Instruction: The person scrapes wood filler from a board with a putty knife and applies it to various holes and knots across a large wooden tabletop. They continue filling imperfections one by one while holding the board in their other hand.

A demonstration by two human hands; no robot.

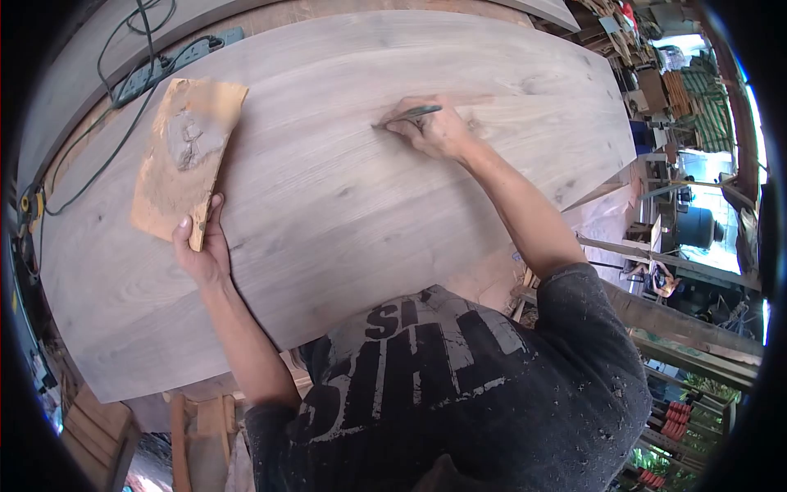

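Observation:
My left hand (206,250) grips the lower edge of a tan board (164,184), thumb on top. A greyish smear of paste lies on the board's upper part. My right hand (430,127) is closed round a thin dark-handled tool (420,112). The tool's tip, at the left of that hand, meets the surface of a large pale wooden panel (328,197) near a darker patch of grain. The board is held above the panel's left part.
A power strip (180,64) with dark cables lies beyond the panel's upper left edge. Another wooden panel (61,98) is behind it. Wooden stools or frames (201,422) stand at the lower left. Timber beams (680,316) and a distant person (666,283) are at the right.

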